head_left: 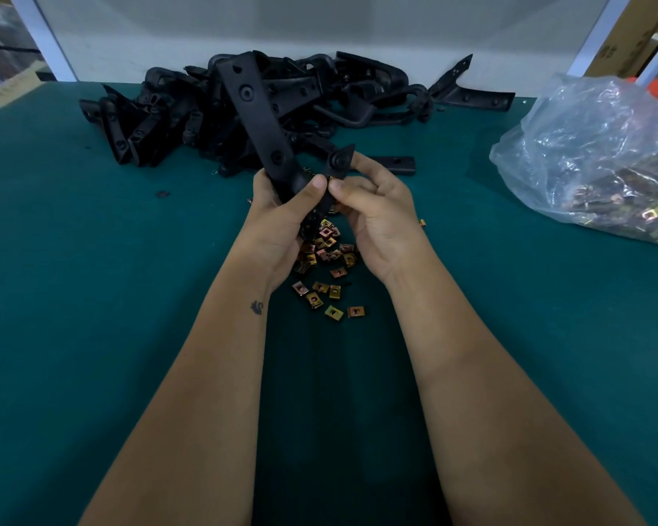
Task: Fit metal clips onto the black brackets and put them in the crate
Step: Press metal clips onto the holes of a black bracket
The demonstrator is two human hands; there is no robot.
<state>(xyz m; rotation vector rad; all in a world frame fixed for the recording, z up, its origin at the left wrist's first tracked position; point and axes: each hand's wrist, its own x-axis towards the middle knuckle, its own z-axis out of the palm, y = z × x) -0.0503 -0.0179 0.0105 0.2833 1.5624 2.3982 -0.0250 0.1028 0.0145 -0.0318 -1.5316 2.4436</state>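
At frame centre, the left hand (278, 218) gripped a black bracket (259, 123) angled toward upper left; the right hand (373, 218) pinched its pointed lower end. Loose clips (329, 267) lay on the mat (92, 260) beneath

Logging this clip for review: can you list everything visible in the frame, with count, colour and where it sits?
Held bracket: one, black, gripped in both hands above the table centre, its long arm pointing away.
Bracket pile: many, too tangled to count, black, far side of the table against the white panel.
Loose clips: dozens, brass and copper coloured, scattered on the table under the hands.
Plastic bag: one, clear, right side of the table, holds more clips.
Table: one, dark green surface.
White panel: one, behind the table.
Cardboard boxes: brown, top right background.
Crate: not clearly in view.
Left hand: closed around the bracket.
Right hand: pinching the bracket's near end.
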